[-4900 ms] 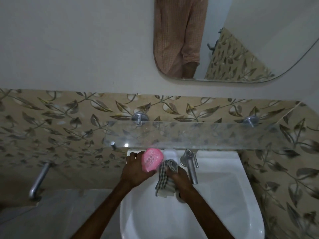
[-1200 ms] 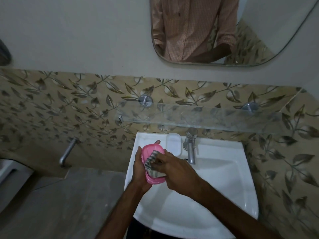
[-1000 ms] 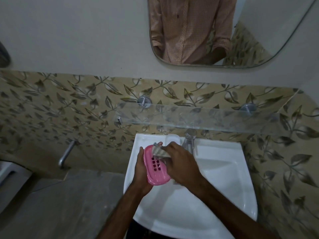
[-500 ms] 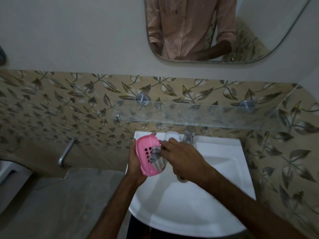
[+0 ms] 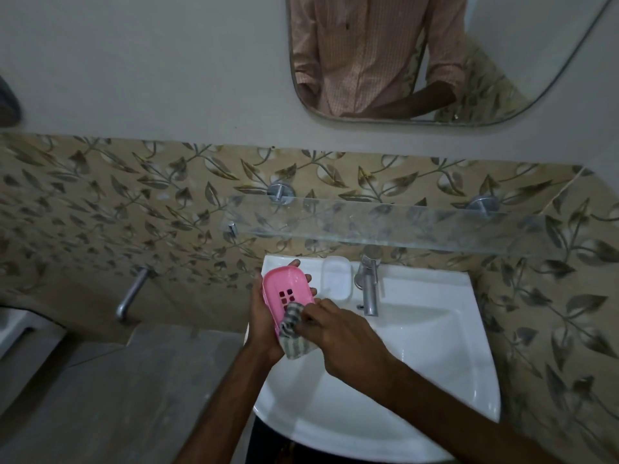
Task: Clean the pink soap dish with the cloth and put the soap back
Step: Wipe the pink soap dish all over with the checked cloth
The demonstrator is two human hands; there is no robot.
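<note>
Head view, left hand [image 5: 264,316]: wrapped around the pink soap dish [image 5: 287,296] from behind, fingers curled over its far edge, dish tilted with its hollow facing the camera.
Head view, right hand [image 5: 338,336]: pinched shut on the checked cloth [image 5: 292,324], pressing it into the near end of the dish.
Dish position: held in the air over the 10 o'clock part of the white sink [image 5: 418,380], not resting on it.
Soap: probably the pale block [image 5: 336,277] on the sink ledge at 12 o'clock, just left of the tap [image 5: 367,286]; whether soap or a clear tray cannot be told.
Step in hand: wiping the inside of the dish, judged partway; soap not yet returned.
Doing it well: keep the left grip firm against the rubbing; work the cloth into the corners and across the drain slots [image 5: 285,297]; wipe the rim too; keep a fold of clean cloth foremost.
Count, hands: two.
Count, dishes: one pink.
Count, cloths: one.
Count, taps: one on the sink, one spout [image 5: 130,293] on the wall at 9 o'clock.
Count, shelf: one glass shelf [image 5: 385,226] at 12 o'clock, on two metal pegs.
Count, mirror: one mirror [image 5: 418,58], above.
</note>
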